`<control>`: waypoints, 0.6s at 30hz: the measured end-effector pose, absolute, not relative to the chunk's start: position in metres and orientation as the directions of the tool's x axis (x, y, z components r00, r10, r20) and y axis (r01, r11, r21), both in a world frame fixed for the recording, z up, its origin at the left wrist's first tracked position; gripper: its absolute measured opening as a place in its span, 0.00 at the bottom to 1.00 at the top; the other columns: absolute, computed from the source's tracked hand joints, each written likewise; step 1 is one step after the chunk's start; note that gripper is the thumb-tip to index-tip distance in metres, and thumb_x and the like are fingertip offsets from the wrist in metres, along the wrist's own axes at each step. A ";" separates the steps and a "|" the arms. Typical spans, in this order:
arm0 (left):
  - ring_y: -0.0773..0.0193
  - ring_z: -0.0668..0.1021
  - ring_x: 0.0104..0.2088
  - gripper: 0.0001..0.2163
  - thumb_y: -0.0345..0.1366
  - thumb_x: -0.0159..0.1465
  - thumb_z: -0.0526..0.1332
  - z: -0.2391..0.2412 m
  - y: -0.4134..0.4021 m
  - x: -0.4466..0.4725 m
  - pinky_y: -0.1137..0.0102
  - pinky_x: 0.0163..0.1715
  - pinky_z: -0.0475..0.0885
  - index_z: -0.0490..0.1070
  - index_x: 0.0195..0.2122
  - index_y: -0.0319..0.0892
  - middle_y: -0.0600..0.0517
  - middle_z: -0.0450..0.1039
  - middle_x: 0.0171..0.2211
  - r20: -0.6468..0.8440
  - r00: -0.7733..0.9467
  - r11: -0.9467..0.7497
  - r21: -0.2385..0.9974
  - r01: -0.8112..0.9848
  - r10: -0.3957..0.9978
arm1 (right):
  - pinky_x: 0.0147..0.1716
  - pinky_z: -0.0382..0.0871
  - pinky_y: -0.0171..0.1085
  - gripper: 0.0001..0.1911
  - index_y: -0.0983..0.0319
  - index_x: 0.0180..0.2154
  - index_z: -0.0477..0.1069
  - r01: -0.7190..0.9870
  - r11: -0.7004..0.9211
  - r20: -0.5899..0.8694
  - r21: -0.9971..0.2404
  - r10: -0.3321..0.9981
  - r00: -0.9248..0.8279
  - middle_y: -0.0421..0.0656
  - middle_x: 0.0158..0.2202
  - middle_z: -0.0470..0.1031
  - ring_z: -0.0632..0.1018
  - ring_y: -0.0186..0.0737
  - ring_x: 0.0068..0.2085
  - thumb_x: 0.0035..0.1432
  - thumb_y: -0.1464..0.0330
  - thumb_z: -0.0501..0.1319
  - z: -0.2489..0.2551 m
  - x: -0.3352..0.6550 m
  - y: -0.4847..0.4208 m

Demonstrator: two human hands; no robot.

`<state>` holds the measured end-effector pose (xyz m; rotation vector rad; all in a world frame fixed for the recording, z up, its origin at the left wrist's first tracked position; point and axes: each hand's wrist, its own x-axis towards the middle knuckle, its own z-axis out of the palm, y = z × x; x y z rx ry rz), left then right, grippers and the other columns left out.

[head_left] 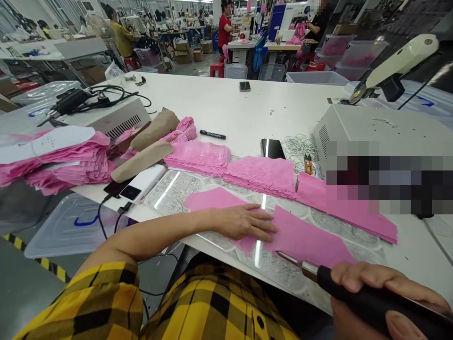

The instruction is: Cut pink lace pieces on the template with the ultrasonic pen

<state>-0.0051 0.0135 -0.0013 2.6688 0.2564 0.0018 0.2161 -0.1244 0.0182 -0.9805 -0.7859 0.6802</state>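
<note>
My left hand lies flat with fingers stretched out, pressing on the pink fabric pieces on the clear, patterned mat. Two pink pieces meet under and beside its fingertips. At the lower right, my right hand is wrapped round the black handle of a pen-like cutting tool. Its slim metal tip touches or nearly touches the lower edge of the right-hand piece, close to my left fingers. Behind the mat run stacks of pink lace-edged fabric and a smooth pink stack.
To the left are bundled pink pieces, brown card, a white power bank and a corded black tool on a vented box. A marker, phone, orange snips and another vented box stand beyond. People sit at sewing machines.
</note>
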 end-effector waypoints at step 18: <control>0.59 0.57 0.70 0.23 0.25 0.67 0.52 -0.005 0.014 -0.005 0.59 0.71 0.43 0.71 0.60 0.51 0.56 0.61 0.66 -0.032 0.986 -0.912 0.376 0.164 0.164 | 0.25 0.69 0.40 0.08 0.59 0.33 0.69 -0.188 0.452 0.337 -0.872 0.833 0.440 0.38 0.28 0.69 0.70 0.35 0.26 0.47 0.68 0.62 0.019 0.196 -0.105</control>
